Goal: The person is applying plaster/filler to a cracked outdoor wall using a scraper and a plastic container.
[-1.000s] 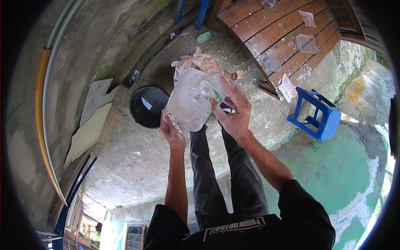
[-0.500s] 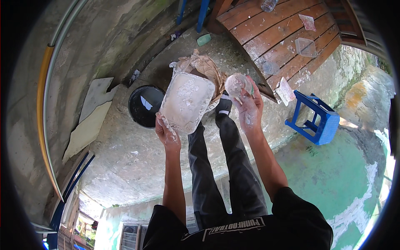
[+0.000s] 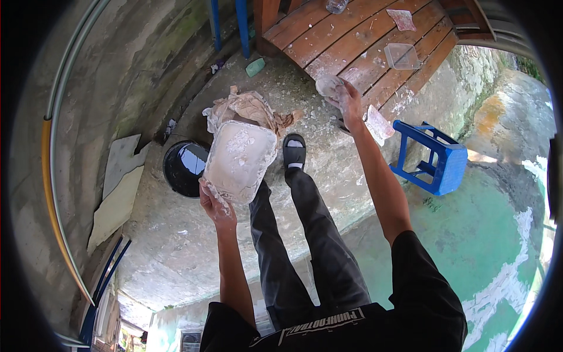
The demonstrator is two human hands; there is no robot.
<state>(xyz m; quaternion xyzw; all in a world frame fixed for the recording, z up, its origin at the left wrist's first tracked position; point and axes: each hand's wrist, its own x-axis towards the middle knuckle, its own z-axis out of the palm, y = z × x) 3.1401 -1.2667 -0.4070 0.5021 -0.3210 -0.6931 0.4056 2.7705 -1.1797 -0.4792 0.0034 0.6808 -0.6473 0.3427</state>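
My left hand (image 3: 218, 206) grips the near left corner of a shallow rectangular container (image 3: 241, 158), tilted and coated with pale, plaster-like material. White residue covers the fingers. Behind the container, a crumpled brown paper bag (image 3: 249, 108) is partly hidden. Out to the right, my right hand (image 3: 350, 107) is closed on a small round clear plastic cup (image 3: 327, 85) dusted with white, held by the near corner of the wooden slatted table (image 3: 328, 44). The hand covers part of the cup.
A black bucket (image 3: 180, 176) with dark liquid stands left. A blue plastic stool (image 3: 448, 167) lies on its side at right. On the table are a clear rectangular tub (image 3: 403, 57) and a pink-white packet (image 3: 402, 20). Another packet (image 3: 378, 126) rests beside the table. White crumbs litter the concrete.
My right hand has carried the cup away from the container, farther forward toward the table corner. The left hand still holds the container. The whole view has shifted, so surroundings appear farther left.
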